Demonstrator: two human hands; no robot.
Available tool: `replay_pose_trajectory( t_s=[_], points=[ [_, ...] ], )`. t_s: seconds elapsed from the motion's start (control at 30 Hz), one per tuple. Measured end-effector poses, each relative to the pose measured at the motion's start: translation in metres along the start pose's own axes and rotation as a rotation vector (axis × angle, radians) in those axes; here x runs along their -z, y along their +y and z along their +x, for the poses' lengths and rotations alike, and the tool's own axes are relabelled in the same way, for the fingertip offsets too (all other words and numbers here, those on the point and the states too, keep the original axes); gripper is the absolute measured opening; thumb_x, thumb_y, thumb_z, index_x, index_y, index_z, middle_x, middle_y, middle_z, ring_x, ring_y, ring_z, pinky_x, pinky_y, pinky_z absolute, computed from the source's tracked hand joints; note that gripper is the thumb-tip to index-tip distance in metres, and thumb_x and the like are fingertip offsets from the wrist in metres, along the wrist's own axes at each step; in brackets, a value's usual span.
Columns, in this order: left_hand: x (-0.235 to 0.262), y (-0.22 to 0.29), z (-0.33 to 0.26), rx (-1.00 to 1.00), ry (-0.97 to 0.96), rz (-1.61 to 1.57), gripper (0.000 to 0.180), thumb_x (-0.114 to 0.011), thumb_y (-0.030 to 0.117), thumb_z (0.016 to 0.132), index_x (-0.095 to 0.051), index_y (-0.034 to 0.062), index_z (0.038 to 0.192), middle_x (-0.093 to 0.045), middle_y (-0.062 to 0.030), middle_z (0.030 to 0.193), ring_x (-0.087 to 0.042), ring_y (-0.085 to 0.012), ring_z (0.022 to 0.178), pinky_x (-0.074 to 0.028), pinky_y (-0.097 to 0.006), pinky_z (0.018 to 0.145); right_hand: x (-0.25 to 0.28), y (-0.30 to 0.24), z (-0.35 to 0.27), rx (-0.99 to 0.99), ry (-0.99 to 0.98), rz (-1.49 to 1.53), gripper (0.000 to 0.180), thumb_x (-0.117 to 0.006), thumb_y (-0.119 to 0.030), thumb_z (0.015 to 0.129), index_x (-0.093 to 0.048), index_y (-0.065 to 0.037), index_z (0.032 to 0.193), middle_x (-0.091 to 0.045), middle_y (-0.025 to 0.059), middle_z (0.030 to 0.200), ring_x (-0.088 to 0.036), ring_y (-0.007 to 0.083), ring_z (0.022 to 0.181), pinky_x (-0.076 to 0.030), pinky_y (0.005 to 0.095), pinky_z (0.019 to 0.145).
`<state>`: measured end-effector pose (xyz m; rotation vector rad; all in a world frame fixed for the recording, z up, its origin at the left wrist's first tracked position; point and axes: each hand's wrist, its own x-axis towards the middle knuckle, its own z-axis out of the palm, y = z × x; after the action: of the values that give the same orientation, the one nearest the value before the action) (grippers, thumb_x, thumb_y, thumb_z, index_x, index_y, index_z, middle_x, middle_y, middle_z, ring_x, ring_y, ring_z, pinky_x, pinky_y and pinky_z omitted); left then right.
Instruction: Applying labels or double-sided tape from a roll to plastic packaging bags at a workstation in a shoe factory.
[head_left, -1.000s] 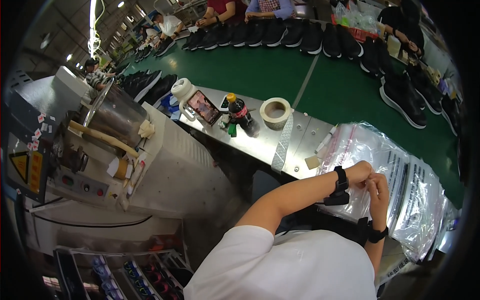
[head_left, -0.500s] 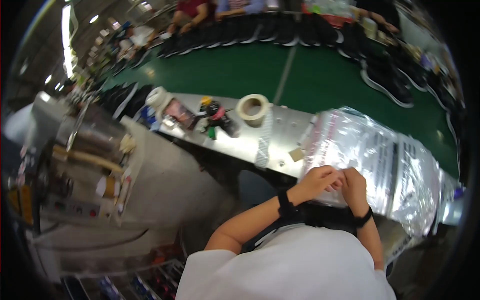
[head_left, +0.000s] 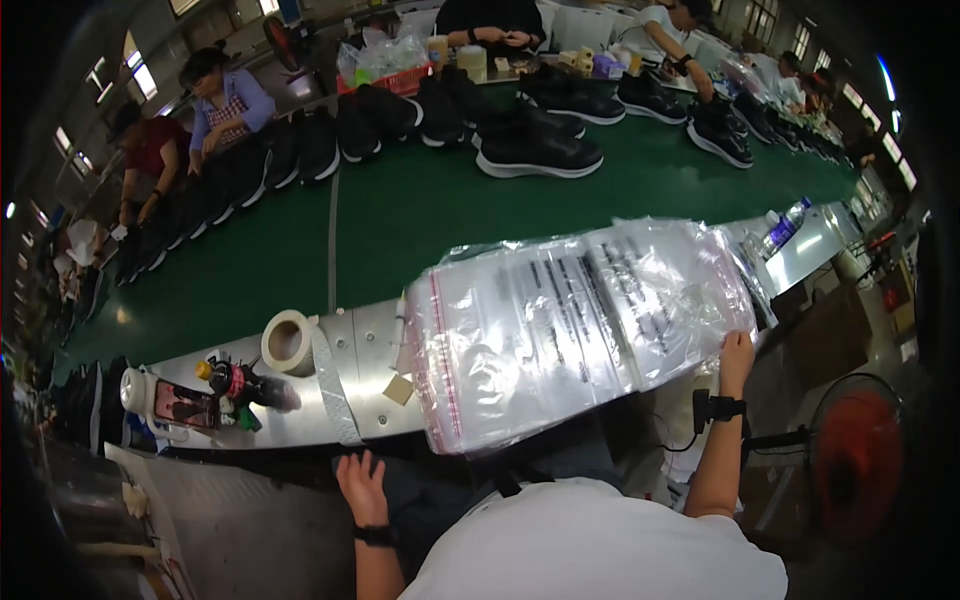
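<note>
A stack of transparent plastic bags point(head_left: 530, 330) with dark printing and a red-striped end lies flat along the metal bench edge in front of me. At the stack's right end, my right hand point(head_left: 738, 358) has its fingers closed on the bag edge. My left hand point(head_left: 362, 487) hangs just off the bench's near side, fingers spread, holding nothing. Nearest to it are a pale patterned strip point(head_left: 337, 385) and a roll of tape point(head_left: 307, 345) on the metal. A small tan square point(head_left: 398, 389) lies beside the bags' left end.
Black shoes with white soles point(head_left: 540, 150) line the green conveyor belt point(head_left: 400, 220). On the bench's left stand a white-capped jar point(head_left: 140, 392) and a dark bottle point(head_left: 265, 390). A water bottle point(head_left: 785, 230) lies right; a fan point(head_left: 858, 450) stands near my right arm. Co-workers sit across.
The view has swung right. My hands, together over the bags before, are now apart: the right at the stack's far right end, the left off the bench edge with fingers spread.
</note>
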<state>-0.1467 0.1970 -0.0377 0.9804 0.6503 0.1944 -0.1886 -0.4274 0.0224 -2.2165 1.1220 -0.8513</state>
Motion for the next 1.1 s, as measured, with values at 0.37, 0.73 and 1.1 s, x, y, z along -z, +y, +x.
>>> replay_pose_trajectory(
  t_s=[0.37,0.73,1.1],
  points=[
    [-0.042,-0.007,-0.011,-0.165,-0.439,0.732,0.021,-0.053,0.021,0.086,-0.062,0.0025,0.086,-0.060,-0.0014,0.077,-0.052,-0.0079,0.067,-0.039,-0.023,0.057,0.003,-0.164,-0.107,0.383,-0.286,0.254,0.014,-0.049,-0.007,0.086,-0.054,-0.001,0.099,-0.056,0.0090,0.093,-0.054,0.0173,0.081,-0.043,0.0291,0.070],
    [-0.080,0.049,-0.071,0.231,-0.487,0.112,0.027,-0.045,0.028,0.093,-0.054,0.0026,0.091,-0.052,0.0003,0.063,-0.039,-0.0031,0.042,-0.029,-0.016,0.037,-0.071,-0.300,-0.268,0.593,-1.700,0.598,0.015,-0.057,-0.007,0.081,-0.055,0.000,0.094,-0.058,0.0077,0.085,-0.055,0.0145,0.075,-0.045,0.0267,0.069],
    [-0.091,0.053,-0.090,-0.792,-0.221,0.928,0.026,-0.062,0.008,0.079,-0.054,0.0008,0.102,-0.053,-0.0107,0.087,-0.052,-0.0153,0.064,-0.043,-0.026,0.058,-0.079,-0.290,-0.264,0.534,-1.562,0.569,0.009,-0.059,-0.007,0.080,-0.056,0.001,0.081,-0.057,0.0104,0.067,-0.051,0.0158,0.057,-0.042,0.0274,0.055]
  ],
)
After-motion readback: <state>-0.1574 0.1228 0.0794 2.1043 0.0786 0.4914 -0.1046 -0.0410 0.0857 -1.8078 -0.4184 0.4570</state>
